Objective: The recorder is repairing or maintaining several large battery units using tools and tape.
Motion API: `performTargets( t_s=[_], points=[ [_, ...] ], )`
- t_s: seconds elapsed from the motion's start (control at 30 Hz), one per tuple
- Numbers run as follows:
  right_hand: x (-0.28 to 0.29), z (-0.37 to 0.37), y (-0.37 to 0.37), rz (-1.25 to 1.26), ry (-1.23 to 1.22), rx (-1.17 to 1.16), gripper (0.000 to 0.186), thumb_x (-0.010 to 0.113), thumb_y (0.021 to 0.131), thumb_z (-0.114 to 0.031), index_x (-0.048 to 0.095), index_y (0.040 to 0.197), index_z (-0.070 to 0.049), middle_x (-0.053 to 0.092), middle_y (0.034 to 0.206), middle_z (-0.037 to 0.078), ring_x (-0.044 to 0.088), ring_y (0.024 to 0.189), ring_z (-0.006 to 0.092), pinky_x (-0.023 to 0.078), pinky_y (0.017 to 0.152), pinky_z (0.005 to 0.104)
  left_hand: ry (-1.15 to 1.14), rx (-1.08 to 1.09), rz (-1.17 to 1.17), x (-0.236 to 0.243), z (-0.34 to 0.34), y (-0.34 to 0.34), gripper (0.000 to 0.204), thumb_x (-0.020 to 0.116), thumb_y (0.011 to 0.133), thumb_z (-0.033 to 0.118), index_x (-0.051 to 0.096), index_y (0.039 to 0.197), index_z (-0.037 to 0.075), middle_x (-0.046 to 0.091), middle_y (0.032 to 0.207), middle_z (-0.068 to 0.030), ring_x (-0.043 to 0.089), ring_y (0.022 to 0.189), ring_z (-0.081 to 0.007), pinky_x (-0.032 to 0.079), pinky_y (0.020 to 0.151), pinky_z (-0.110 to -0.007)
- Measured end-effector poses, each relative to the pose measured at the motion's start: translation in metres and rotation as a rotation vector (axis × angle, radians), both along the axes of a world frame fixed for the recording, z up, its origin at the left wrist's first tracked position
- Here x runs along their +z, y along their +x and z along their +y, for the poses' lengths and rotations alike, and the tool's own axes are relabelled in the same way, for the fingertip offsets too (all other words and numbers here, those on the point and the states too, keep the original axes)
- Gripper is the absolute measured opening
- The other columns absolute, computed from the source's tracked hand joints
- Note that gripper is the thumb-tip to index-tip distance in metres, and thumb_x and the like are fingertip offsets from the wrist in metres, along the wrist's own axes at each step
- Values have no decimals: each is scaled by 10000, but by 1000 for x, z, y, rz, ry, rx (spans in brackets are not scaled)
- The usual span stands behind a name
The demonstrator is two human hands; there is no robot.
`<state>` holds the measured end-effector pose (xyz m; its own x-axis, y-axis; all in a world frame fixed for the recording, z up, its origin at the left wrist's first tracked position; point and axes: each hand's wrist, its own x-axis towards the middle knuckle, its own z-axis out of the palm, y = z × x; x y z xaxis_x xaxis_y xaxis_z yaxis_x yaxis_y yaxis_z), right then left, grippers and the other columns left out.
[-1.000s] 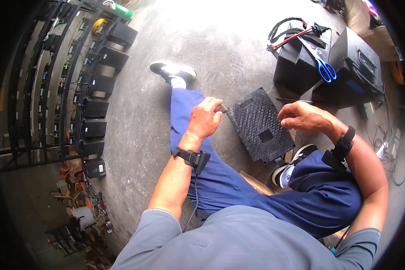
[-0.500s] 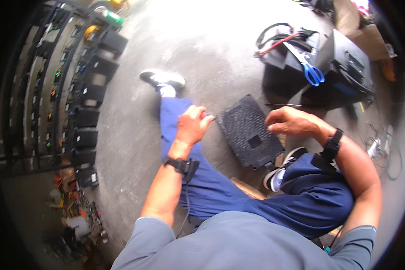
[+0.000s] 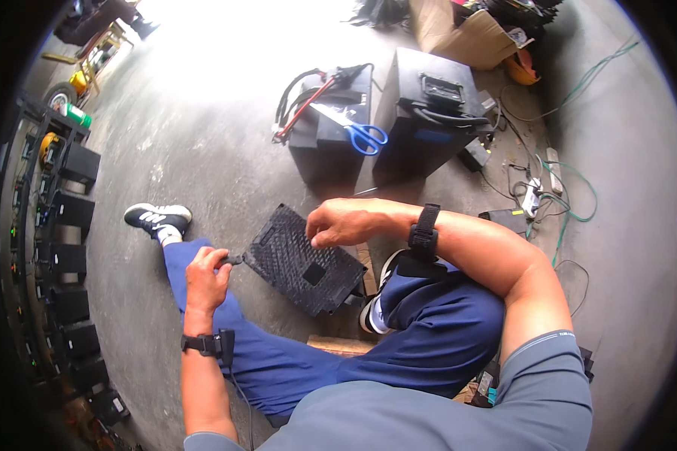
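Grip of left hand [image 3: 207, 276] pinches small dark piece [image 3: 235, 259] | right hand [image 3: 346, 222] half-curled over black panel [image 3: 289, 259], hold unclear

View swung right, right fingers [image 3: 320, 219] farther over panel [image 3: 289, 255]

- Panel [image 3: 282, 255] lies on floor [image 3: 143, 301], between the legs
- Small tool [image 3: 236, 259] in left hand [image 3: 207, 278], just left of panel
- Right hand [image 3: 346, 223] is over panel's far right edge
- Left box [image 3: 323, 154] and right box [image 3: 408, 143] stand side by side beyond panel
- Scissors [image 3: 367, 140] on left box
- Carton [image 3: 470, 41] behind right box
- Power strip [image 3: 554, 169] on floor, right of right box
- Rack [image 3: 36, 113] far left
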<state>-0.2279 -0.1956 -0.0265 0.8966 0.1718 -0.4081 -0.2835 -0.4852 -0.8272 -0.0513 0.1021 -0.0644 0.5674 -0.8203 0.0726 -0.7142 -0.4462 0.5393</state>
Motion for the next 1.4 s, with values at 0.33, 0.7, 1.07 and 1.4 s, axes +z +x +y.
performTargets(
  t_s=[0.33,0.7,1.07,1.4],
  points=[
    [82,-104,-10,-273,-43,-521,245,620,913,-159,673,1073,18,678,872,86,641,770,147,535,722,296,39,-53,-5,8,5,5,262,693,709,-27,679,965,23,621,876,-114,656,721,-264,529,655,-345],
    [44,-238,-58,-190,-780,-914,242,607,825,-106,739,1025,-67,711,1012,185,683,997,298,516,898,364,30,0,29,6,1,0,260,687,707,-21,670,964,14,621,886,-114,634,699,-255,518,643,-352],
    [32,-235,-40,-99,-1016,-851,193,648,813,-157,748,978,-149,711,1041,126,666,1031,315,522,898,398,-2,32,5,10,-2,-7,252,708,706,-5,673,953,30,625,897,-112,663,711,-265,530,643,-356],
    [28,-227,-32,-128,-1200,-841,178,549,846,-111,707,928,-103,696,1037,175,647,1026,372,504,913,465,-12,53,-22,4,-2,-9,235,720,709,14,674,938,39,629,891,-105,664,726,-265,532,656,-357]
  ],
)
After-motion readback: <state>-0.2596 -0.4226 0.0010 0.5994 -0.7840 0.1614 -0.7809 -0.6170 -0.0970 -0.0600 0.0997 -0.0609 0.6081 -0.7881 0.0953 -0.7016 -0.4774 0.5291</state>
